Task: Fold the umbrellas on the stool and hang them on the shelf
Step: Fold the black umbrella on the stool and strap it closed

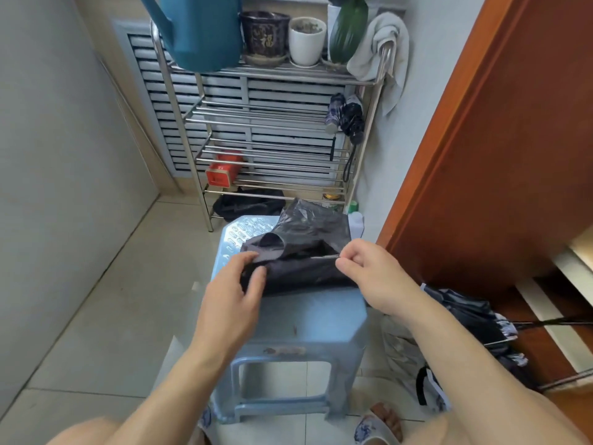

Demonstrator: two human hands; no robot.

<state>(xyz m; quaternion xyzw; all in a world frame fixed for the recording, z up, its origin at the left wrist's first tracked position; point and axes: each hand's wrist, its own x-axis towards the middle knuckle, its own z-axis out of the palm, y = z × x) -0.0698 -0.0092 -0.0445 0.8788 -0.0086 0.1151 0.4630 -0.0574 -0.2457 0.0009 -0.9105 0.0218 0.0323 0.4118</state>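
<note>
A steel shelf stands against the wall, with two folded dark umbrellas hanging at its right end. In front of it, a pale blue stool carries a dark, crumpled, half-folded umbrella lying across its top. The left hand grips the fabric's left end with curled fingers; the right hand pinches a thin metal rib.

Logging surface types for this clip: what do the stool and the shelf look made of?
Stool: looks like moulded plastic, pale blue with a dull sheen and a raised pattern on the seat. Shelf: seemingly polished metal, perhaps stainless steel, with thin bright reflective tubes.
</note>
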